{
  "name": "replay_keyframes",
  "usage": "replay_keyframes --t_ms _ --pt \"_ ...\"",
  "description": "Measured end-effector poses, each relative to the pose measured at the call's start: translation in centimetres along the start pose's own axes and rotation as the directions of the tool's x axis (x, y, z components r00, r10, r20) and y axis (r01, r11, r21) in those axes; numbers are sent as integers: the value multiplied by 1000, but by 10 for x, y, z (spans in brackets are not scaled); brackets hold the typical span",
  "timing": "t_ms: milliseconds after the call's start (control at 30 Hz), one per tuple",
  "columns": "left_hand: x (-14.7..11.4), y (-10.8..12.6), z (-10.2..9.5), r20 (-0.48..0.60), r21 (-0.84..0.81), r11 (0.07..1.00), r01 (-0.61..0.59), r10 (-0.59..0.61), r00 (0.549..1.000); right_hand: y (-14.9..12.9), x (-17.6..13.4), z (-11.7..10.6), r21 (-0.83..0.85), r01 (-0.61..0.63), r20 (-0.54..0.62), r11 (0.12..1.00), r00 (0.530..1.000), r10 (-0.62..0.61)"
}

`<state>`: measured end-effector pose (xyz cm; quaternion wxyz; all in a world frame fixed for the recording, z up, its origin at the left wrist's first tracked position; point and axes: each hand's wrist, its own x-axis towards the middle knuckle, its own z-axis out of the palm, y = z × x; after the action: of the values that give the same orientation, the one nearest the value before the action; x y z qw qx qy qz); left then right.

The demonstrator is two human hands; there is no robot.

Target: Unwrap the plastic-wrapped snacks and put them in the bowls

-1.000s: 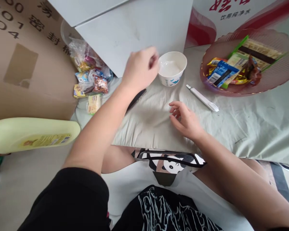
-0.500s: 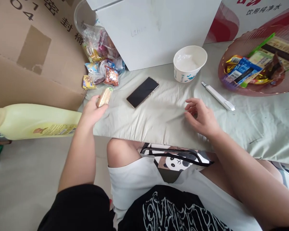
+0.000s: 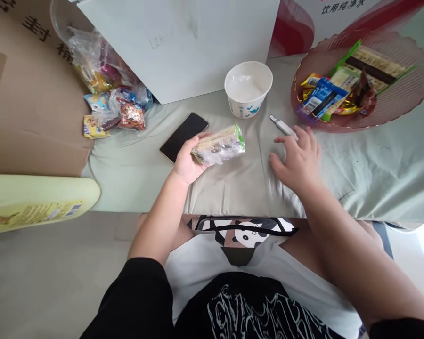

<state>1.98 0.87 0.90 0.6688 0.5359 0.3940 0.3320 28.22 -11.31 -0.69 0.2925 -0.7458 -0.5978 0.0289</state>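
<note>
My left hand [image 3: 190, 162] grips a packet of biscuits [image 3: 221, 143] in a clear wrapper with green ends, held over the cloth just right of the black phone [image 3: 183, 134]. The hand hides part of the phone's lower right side. My right hand [image 3: 300, 162] has its fingers spread over the rear part of a slim white utility knife [image 3: 282, 126]. Whether the fingertips touch the knife I cannot tell. A white paper bowl [image 3: 249, 89] with a blue print stands beyond the two hands.
A pink ribbed bowl [image 3: 406, 110] with wrapped snacks is at the right. Several snack packets [image 3: 130, 113] lie at the left by a cardboard box [image 3: 38, 108]. A white box [image 3: 183, 56] stands behind, and a pale yellow bottle [image 3: 42, 197] is at the table's left edge.
My left hand has carried the biscuit packet rightward from beside the snack packets to past the phone. My right hand has spread its fingers and reached the utility knife. The view has shifted right.
</note>
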Motion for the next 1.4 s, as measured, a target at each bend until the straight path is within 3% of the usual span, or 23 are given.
replay_keyframes --t_ms 133,233,433,600,800,933,1067,1133,1233,1300,1400 --pt "-9 -20 -16 12 248 957 -150 152 988 -6 0 1 -65 -64 53 996 996 68" --pt "-13 -28 -17 -31 356 905 -234 261 965 -13 2 1 -78 -70 114 995 990 79" --pt "-6 -22 -4 -187 438 854 -280 391 901 -17 5 2 135 -24 82 991 997 13" --pt "-3 -24 -2 -98 442 835 -326 407 908 -27 5 -4 290 9 -21 957 1000 -3" --pt "-3 -28 -3 -11 537 752 -382 458 889 -44 -1 -2 405 204 76 891 964 -255" --pt "1 -26 -17 -114 519 771 -370 491 864 -40 0 0 366 230 67 902 960 -272" --pt "3 -25 -33 -221 509 799 -319 480 849 -15 8 -8 230 154 81 961 981 -177" --pt "1 -24 -33 -200 495 810 -313 457 867 -3 11 -13 124 75 62 989 995 -83" --pt "-5 -21 -24 -75 519 788 -331 428 901 2 12 -18 10 -22 -13 1000 1000 22" --pt "-10 -17 -16 29 619 703 -351 426 904 -3 12 -17 48 22 -16 999 1000 -21" --pt "-16 -11 -7 147 732 568 -376 408 901 -16 10 -10 229 169 56 958 981 -187"
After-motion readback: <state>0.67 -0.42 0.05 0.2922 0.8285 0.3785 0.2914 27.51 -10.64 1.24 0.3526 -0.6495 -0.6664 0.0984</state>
